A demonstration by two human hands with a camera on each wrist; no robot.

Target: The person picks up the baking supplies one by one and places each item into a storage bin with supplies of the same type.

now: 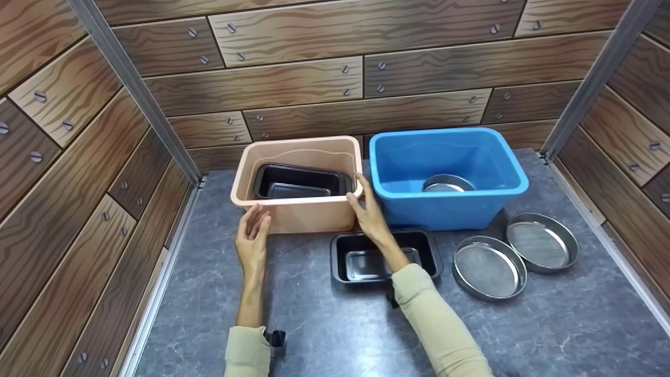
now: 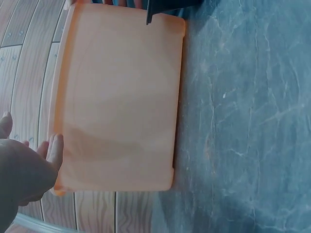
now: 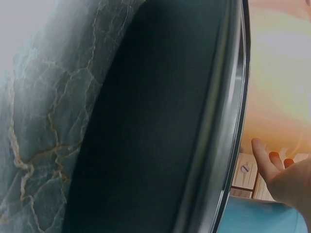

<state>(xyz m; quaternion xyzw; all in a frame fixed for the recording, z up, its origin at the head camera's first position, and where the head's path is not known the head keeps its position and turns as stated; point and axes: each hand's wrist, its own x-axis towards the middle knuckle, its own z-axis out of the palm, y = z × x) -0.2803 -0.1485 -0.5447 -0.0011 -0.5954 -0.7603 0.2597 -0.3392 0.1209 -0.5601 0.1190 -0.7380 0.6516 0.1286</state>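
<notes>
A peach plastic bin (image 1: 309, 217) stands at the back left with a black loaf pan (image 1: 301, 180) inside it. My left hand (image 1: 253, 238) is at its front left corner, the fingers loosely bent near the rim and nothing between them. In the left wrist view the left fingertips (image 2: 57, 145) overlap the bin's rim. My right hand (image 1: 370, 214) is at the bin's front right corner, thumb towards the front and fingers along the right side. Beneath the right forearm, another black loaf pan (image 1: 361, 264) lies on the table.
A blue bin (image 1: 434, 209) stands right of the peach one, holding a round metal pan (image 1: 448, 183). Two more round cake pans, one nearer (image 1: 489, 268) and one farther right (image 1: 542, 242), lie on the grey marbled table (image 1: 309, 324). Wood-patterned walls (image 1: 293, 84) enclose the back and sides.
</notes>
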